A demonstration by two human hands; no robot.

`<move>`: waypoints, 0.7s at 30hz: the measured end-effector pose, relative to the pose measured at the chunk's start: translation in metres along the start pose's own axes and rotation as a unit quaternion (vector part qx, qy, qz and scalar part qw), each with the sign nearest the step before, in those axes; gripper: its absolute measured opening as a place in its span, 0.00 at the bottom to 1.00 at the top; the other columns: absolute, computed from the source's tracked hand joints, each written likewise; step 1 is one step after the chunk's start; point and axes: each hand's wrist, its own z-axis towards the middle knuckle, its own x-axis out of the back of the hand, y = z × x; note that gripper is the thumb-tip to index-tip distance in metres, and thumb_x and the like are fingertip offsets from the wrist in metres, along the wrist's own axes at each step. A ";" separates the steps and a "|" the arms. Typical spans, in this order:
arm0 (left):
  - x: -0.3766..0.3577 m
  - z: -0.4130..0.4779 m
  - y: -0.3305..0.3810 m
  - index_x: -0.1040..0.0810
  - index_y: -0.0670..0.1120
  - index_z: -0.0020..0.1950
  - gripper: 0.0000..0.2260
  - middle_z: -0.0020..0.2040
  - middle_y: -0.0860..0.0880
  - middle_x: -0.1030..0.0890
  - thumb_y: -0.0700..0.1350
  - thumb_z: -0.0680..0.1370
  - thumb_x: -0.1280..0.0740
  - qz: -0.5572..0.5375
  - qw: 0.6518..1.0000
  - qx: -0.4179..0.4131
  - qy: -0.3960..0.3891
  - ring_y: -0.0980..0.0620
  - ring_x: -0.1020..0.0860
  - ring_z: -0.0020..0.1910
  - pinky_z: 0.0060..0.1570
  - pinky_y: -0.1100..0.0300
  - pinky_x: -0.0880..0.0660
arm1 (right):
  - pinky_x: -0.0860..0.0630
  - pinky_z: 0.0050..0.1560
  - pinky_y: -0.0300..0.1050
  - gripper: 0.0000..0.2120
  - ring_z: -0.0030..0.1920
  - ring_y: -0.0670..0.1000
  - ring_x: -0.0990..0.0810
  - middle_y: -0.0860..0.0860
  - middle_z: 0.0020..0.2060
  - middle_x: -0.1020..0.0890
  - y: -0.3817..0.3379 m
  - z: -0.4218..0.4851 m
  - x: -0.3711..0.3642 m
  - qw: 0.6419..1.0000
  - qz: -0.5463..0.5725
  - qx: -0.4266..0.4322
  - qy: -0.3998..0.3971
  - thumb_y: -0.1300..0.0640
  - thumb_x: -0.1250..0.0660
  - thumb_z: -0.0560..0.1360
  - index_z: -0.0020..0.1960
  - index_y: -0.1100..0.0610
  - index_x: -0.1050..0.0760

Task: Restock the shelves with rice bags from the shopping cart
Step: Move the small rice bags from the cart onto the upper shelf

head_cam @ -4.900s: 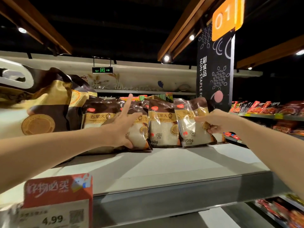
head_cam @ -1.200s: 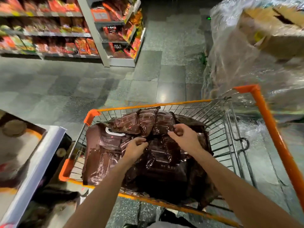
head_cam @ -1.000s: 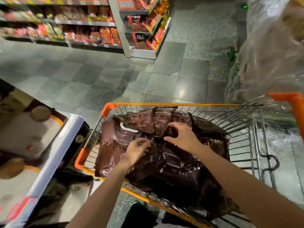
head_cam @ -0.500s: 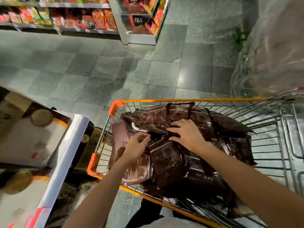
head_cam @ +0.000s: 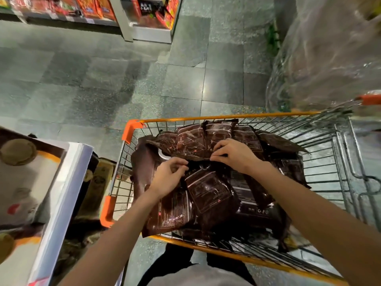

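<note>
An orange-rimmed wire shopping cart [head_cam: 226, 117] stands right in front of me, holding several dark brown rice bags [head_cam: 210, 190] lying back side up in a heap. My left hand [head_cam: 168, 177] is down in the pile, fingers curled and pinching the top edge of a small brown bag [head_cam: 208, 188]. My right hand [head_cam: 235, 154] lies just beyond it, fingers curled onto the edge of a bag [head_cam: 191, 141] in the far row. A big bag with a white handle cutout [head_cam: 162, 155] lies under the left side of the pile.
The white edge of the rice shelf [head_cam: 61, 203], with large bags on it, is at lower left beside the cart. A plastic-wrapped pallet load [head_cam: 329, 54] stands behind the cart at right. Snack shelves [head_cam: 132, 19] line the far side of the grey tiled aisle.
I have turned from the shelf to the cart. Over the last second both hands stayed in the pile and closed onto bag edges; my view tipped further down.
</note>
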 end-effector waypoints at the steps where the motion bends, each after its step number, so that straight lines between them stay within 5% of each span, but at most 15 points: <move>1: 0.001 -0.001 0.000 0.20 0.49 0.52 0.05 0.46 0.51 0.16 0.40 0.79 0.32 -0.003 1.000 0.000 -0.002 0.57 0.18 0.42 0.40 0.69 0.24 | 0.27 0.52 0.48 0.12 0.53 0.50 0.25 0.46 0.52 0.20 0.000 0.002 -0.001 1.000 -0.010 0.003 0.001 0.44 0.34 0.77 0.53 0.47 0.16; 7: 0.002 -0.005 -0.009 0.19 0.52 0.51 0.06 0.45 0.53 0.15 0.41 0.79 0.32 0.006 1.000 0.000 0.018 0.55 0.18 0.46 0.47 0.62 0.23 | 0.29 0.53 0.50 0.20 0.56 0.54 0.25 0.52 0.55 0.23 -0.003 -0.002 -0.023 0.995 -0.089 0.037 0.035 0.43 0.31 0.75 0.63 0.50 0.21; 12: -0.009 -0.012 -0.001 0.19 0.50 0.53 0.06 0.46 0.54 0.16 0.40 0.79 0.32 0.015 0.997 -0.022 0.066 0.60 0.19 0.48 0.49 0.68 0.25 | 0.24 0.42 0.50 0.09 0.46 0.55 0.22 0.52 0.47 0.21 0.001 -0.009 -0.036 0.983 -0.046 0.071 0.165 0.50 0.26 0.73 0.51 0.53 0.15; 21: -0.002 -0.032 -0.004 0.19 0.48 0.54 0.07 0.47 0.52 0.15 0.39 0.79 0.32 0.013 0.998 0.003 0.060 0.56 0.18 0.49 0.56 0.57 0.22 | 0.25 0.53 0.42 0.09 0.53 0.49 0.22 0.47 0.50 0.18 -0.013 0.001 -0.031 0.982 0.073 -0.005 0.175 0.51 0.31 0.77 0.49 0.55 0.15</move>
